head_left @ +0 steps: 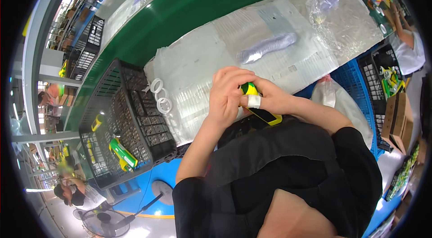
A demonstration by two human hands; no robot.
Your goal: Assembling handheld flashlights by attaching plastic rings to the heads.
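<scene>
Close to my body, at the near edge of the covered bench, both hands are closed around a yellow, green and black object [270, 117]. My left hand [223, 96] wraps its upper end from the left, with curled fingers. From the other side my right hand [266, 95] grips it, a white wrap [254, 101] around the thumb. Between the hands only a green and yellow patch shows; the lower part is a dark face with a yellow edge. The rest is hidden by my fingers, so its kind cannot be made out.
White rings [164, 105] lie left of my hands, beside a black crate [155, 123] holding green-and-yellow items [123, 152]. Stacked clear plastic sleeves [267, 48] and crumpled film [323, 6] lie beyond. A white bag [344, 103] and blue crate [366, 98] stand right. Other people work nearby.
</scene>
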